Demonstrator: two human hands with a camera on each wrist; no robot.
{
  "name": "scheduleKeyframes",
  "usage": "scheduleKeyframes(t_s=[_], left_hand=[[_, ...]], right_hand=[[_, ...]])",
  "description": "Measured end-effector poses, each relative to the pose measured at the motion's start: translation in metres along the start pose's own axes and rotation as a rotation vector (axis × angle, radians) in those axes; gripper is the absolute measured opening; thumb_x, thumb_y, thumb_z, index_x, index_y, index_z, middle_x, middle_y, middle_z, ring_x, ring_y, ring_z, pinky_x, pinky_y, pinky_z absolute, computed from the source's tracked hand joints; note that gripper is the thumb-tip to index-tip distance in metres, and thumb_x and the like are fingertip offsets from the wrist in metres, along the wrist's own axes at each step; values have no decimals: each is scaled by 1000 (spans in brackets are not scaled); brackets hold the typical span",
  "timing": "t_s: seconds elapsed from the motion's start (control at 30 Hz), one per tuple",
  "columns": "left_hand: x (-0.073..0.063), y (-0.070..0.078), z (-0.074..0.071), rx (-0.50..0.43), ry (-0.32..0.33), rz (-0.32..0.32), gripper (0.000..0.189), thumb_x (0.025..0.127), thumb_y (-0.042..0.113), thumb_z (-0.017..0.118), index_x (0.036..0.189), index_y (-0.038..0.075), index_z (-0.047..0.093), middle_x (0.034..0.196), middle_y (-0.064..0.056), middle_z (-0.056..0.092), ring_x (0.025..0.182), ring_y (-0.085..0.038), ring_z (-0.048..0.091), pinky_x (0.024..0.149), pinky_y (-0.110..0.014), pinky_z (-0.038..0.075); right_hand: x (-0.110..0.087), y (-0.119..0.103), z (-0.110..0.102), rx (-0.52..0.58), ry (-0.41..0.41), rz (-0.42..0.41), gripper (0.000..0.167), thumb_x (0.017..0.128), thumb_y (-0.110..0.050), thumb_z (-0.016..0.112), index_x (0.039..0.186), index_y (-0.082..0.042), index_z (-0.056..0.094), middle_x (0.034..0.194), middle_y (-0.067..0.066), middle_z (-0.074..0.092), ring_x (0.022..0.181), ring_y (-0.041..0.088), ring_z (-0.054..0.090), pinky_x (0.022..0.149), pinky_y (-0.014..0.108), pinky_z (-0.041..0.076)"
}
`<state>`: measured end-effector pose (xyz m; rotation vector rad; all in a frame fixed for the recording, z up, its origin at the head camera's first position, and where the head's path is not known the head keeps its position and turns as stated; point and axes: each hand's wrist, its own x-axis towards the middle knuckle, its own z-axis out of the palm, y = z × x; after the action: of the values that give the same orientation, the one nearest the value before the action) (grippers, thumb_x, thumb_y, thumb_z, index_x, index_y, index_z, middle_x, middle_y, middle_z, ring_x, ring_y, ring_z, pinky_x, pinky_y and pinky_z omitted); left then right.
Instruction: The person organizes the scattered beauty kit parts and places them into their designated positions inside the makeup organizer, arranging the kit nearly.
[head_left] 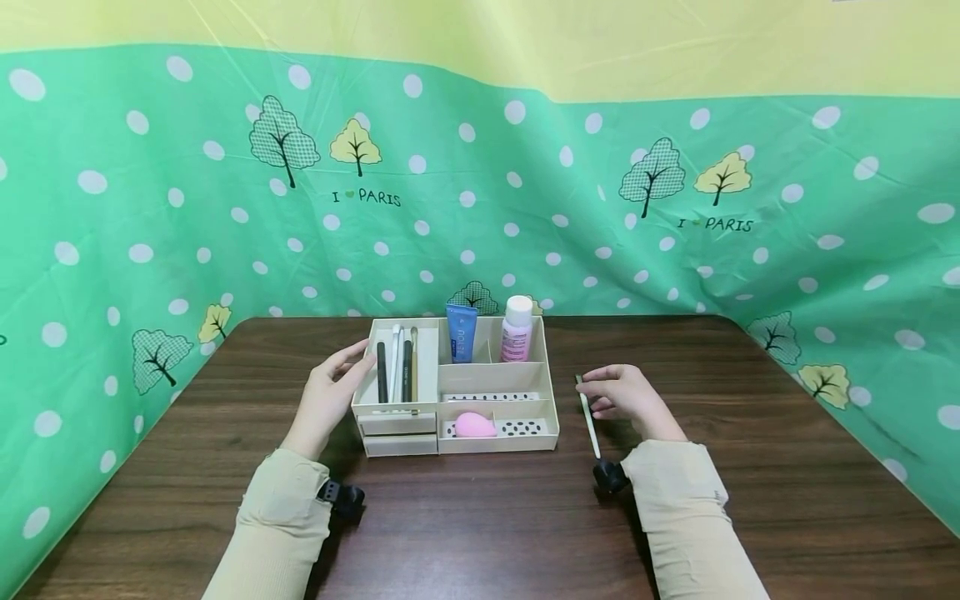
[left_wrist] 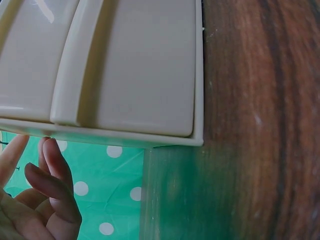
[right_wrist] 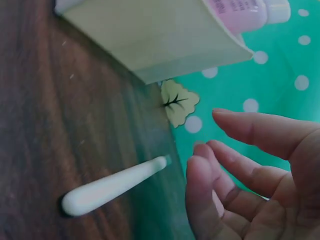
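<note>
A cream desktop organizer (head_left: 495,447) stands on the table, with two drawers at its lower left. My left hand (head_left: 327,402) touches the organizer's left side with its fingertips, its fingers loosely extended. To the right of the organizer, a slim white stick (head_left: 590,427) with a small greenish tip lies on the wood; its exact kind is unclear. My right hand (head_left: 628,395) is beside the stick's far end. In the right wrist view, the fingers are parted and apart from the white stick (right_wrist: 112,187), and nothing is between them.
Several pen-like sticks (head_left: 395,367) lie in the organizer's left tray. A blue tube (head_left: 461,335) and a pink bottle (head_left: 516,337) with a white cap stand in its back compartments. A pink sponge (head_left: 475,426) sits in front. Behind the dark wooden table (head_left: 480,533) hangs a green dotted cloth (head_left: 480,150).
</note>
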<state>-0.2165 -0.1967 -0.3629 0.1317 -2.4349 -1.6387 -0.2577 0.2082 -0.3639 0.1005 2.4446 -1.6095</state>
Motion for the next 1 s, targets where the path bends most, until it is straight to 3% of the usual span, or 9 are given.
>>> scheduleKeyframes(t_s=[0.3, 0.53, 0.73, 1.0], left_hand=[[-1, 2, -1, -5, -6, -8, 49, 100, 41, 56, 143, 19, 54, 128, -20, 61, 114, -28, 55, 92, -34, 42], [0, 2, 0, -1, 0, -5, 49, 100, 41, 57, 143, 19, 55, 126, -20, 62, 112, -27, 56, 90, -32, 43], [0, 2, 0, 0, -3, -5, 48, 100, 40, 56, 143, 19, 54, 127, -20, 61, 113, -28, 56, 92, -34, 42], [-1, 2, -1, -6, -9, -11, 49, 100, 41, 56, 144, 19, 54, 129, -20, 60, 115, -28, 54, 94, -36, 41]], right_hand=[[4, 12, 1, -105, 9, 58, 44, 88, -5, 70, 124, 14, 52, 88, 8, 61, 68, 16, 55, 63, 29, 56], [5, 14, 4, -166, 58, 72, 35, 81, 7, 70, 114, 14, 59, 81, 12, 67, 65, 14, 61, 63, 32, 58], [6, 13, 5, -216, 91, 81, 32, 78, 5, 68, 108, 12, 64, 72, 9, 65, 60, 15, 60, 58, 30, 56], [3, 13, 5, -233, 108, 61, 29, 79, 0, 66, 106, 11, 64, 77, 11, 63, 62, 15, 59, 59, 31, 58]])
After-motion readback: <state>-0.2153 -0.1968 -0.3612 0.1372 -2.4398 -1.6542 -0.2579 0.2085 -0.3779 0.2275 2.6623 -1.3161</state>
